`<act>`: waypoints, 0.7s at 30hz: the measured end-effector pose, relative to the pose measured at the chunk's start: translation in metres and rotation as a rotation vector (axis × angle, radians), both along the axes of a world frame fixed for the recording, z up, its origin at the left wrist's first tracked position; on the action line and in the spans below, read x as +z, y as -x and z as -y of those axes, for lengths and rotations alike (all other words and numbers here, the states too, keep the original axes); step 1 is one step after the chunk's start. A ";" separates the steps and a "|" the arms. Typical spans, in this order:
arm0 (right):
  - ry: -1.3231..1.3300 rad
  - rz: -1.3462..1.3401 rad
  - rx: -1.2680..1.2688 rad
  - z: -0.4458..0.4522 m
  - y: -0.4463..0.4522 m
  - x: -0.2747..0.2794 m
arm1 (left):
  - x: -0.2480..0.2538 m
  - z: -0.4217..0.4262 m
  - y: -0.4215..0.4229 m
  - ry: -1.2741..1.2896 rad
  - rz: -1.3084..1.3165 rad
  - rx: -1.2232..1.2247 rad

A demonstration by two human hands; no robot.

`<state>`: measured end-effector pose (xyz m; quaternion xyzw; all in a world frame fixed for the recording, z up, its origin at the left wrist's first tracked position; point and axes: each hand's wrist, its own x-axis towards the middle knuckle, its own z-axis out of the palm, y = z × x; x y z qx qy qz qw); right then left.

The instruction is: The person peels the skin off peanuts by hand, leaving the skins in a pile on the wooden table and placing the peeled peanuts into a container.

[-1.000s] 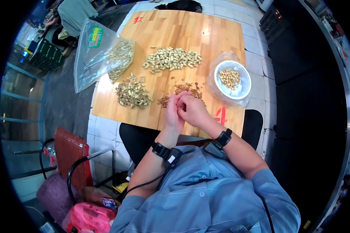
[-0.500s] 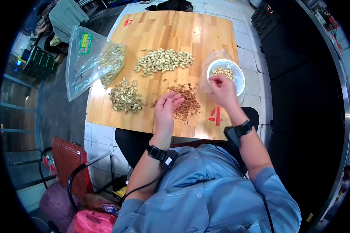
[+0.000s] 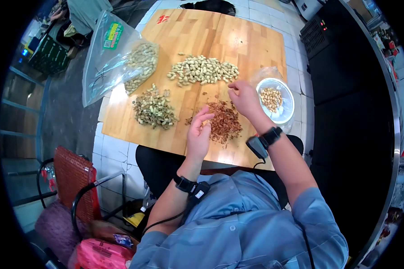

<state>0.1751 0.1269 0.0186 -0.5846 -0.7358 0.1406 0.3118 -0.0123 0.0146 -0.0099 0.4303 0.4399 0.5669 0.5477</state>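
Wood table [image 3: 251,49]; clear bag [image 3: 98,62] w/ unshelled nuts at far L. Pile of unshelled peanuts [image 3: 204,70] mid-table, shell heap [image 3: 154,110] nr L, red skins [image 3: 225,121] nr ctr. White bowl [image 3: 288,96] at R edge. L hand [image 3: 199,132]: fingers apart, beside skins. R hand [image 3: 246,100]: fingertips together nr peanut pile's R end, can't tell if gripping anything. Shelled kernels [image 3: 271,99] in bowl.

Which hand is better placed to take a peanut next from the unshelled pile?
Probably the right hand: it is close to the right end of the unshelled pile, while the left hand is farther back, beside the reddish skins.
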 end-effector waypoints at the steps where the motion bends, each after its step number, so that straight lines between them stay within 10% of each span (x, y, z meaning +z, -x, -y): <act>1: -0.054 0.071 0.034 -0.010 0.008 -0.009 | 0.002 0.002 0.002 0.027 0.038 0.005; 11: 0.030 0.249 -0.026 -0.049 0.027 -0.042 | -0.014 0.009 0.018 0.026 0.095 0.036; 21: 0.369 -0.393 0.101 0.021 0.038 0.006 | -0.001 0.005 0.020 0.143 0.013 0.036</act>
